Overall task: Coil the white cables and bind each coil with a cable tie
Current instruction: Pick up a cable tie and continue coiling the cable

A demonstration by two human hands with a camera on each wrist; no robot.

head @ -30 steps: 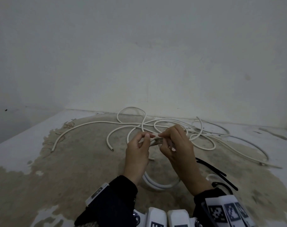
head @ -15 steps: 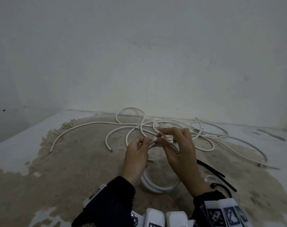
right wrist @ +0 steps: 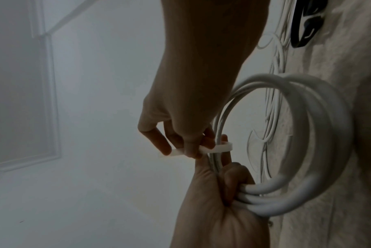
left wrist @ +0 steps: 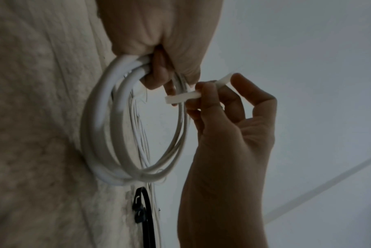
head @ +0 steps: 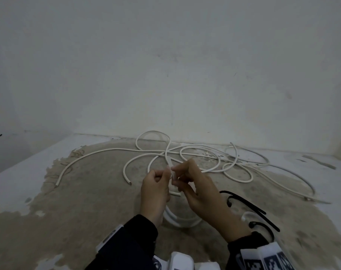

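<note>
Since the earlier frames, we see the right hand point(head: 193, 184) brought back in against the left hand point(head: 156, 189), and the white cable tie point(right wrist: 208, 148), which stood out as a loose strip half a second ago, now bends in a loop round the strands of the coil point(right wrist: 297, 147). We judge from this that the coiling of this cable is finished and the binding is in hand; whether the tail has entered the tie's head we cannot tell.

From left to right across the table point(head: 39, 221):

- Loose white cables point(head: 185, 152) lie uncoiled and overlapping toward the back wall, one cut end pointing to the near left. These remain to be coiled.
- Left hand: closed in a fist round the top of the coil, which hangs below it with its lower edge near the table; we cannot tell whether it touches.
- Right hand: thumb and fingers pinching the tie's flat strip just beside the left fist, with the free end point(left wrist: 180, 98) sticking out past the fingertips.
- Black cable ties point(head: 249, 207) lie on the table near the right wrist, beside a short white loop point(head: 245, 215) whose nature is unclear.

No containers appear in any view; cables and ties rest directly on the stained table.
</note>
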